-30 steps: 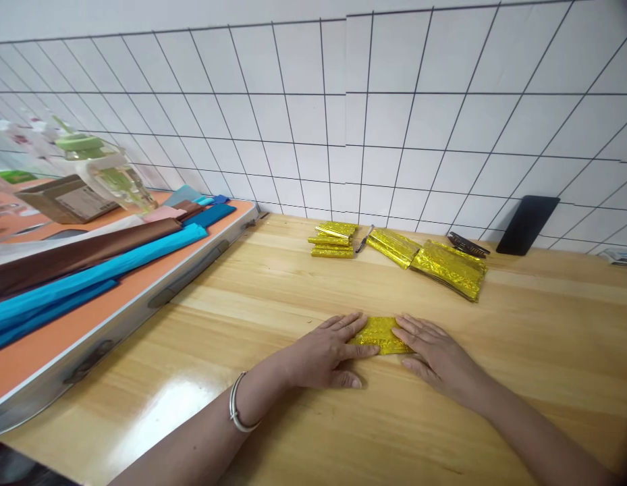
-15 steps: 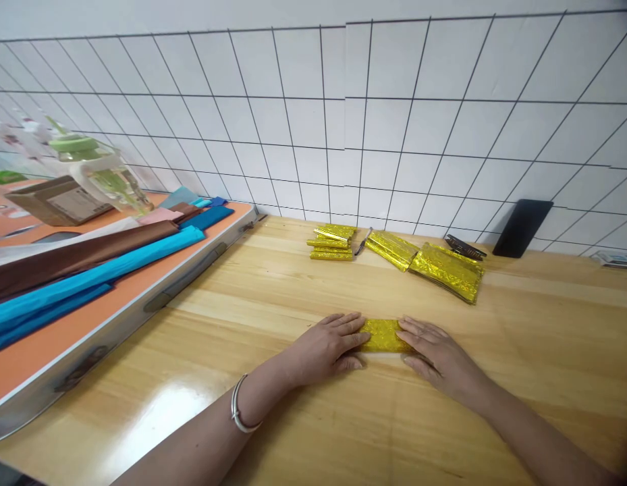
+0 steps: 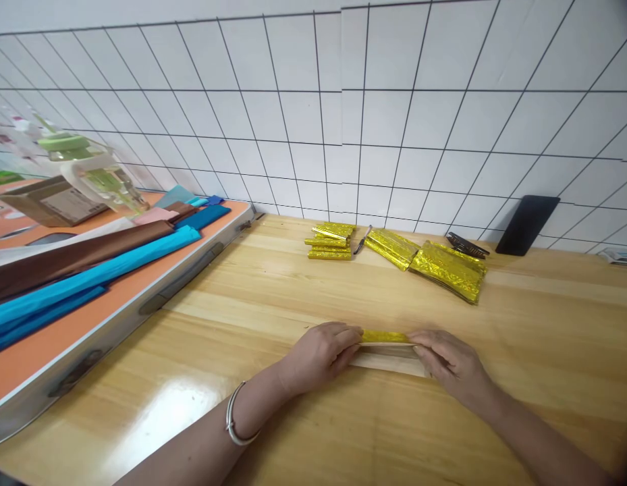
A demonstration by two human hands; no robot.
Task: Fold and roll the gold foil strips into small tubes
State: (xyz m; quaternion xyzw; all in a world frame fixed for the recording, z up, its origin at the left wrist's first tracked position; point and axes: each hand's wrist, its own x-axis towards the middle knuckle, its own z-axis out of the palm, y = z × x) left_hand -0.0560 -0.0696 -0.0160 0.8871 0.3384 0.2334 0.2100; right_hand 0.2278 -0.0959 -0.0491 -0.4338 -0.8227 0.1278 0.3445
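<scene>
A shiny gold foil sheet (image 3: 384, 336) with a pale underside lies across the wooden table in front of me. My left hand (image 3: 326, 354) pinches its left end, fingers on top and thumb at the near edge. The right end is gripped by my right hand (image 3: 447, 358) in the same way. Between my hands the near edge is lifted and folded, and a pale strip (image 3: 389, 362) shows below the gold. A bracelet circles my left wrist. My fingertips partly hide both ends of the sheet.
Folded gold strips (image 3: 331, 241), a pen (image 3: 362, 239), flat gold sheets (image 3: 449, 271) and a dark hair clip (image 3: 466, 245) lie toward the wall. A black phone-like slab (image 3: 527, 225) leans there. Left, an orange-topped surface (image 3: 135, 283) holds folded papers, a carton (image 3: 52, 201) and a bottle (image 3: 90, 169).
Both hands have gone from lying flat on the gold sheet to pinching its ends. Its near edge is now raised, showing the pale side, and the visible gold band is narrower.
</scene>
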